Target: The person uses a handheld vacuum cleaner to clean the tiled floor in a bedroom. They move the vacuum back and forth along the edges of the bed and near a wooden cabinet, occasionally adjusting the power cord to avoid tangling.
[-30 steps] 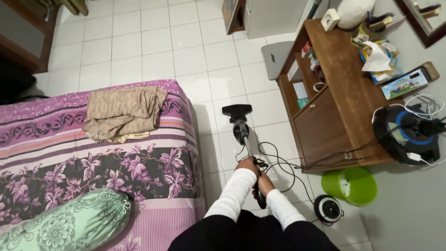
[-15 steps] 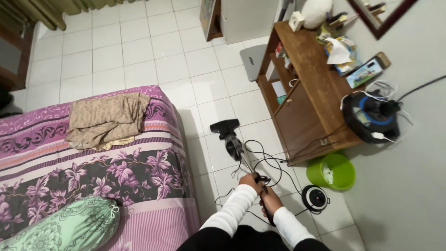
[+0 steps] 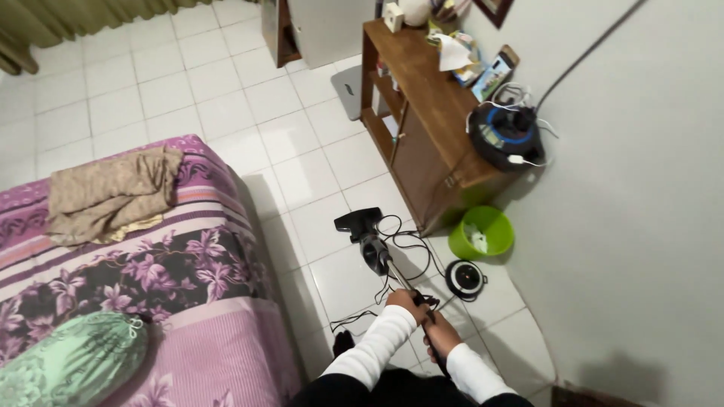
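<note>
Vacuum handle (image 3: 424, 316) gripped: left hand (image 3: 405, 299) above, right hand (image 3: 440, 332) below.

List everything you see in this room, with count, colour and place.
stick vacuum: one, black, on the tiles between bed and cabinet
cord: one, black, looped on the floor by the vacuum
bed: one, purple floral cover, left
cloth: one, tan, crumpled on the bed
bolster: one, green, near bed corner
cabinet: one, brown wood, against the wall
bin: one, green, beside the cabinet
round device: one, black, on the floor near the bin
left hand: white sleeve, on the vacuum handle
right hand: white sleeve, lower on the handle
</note>
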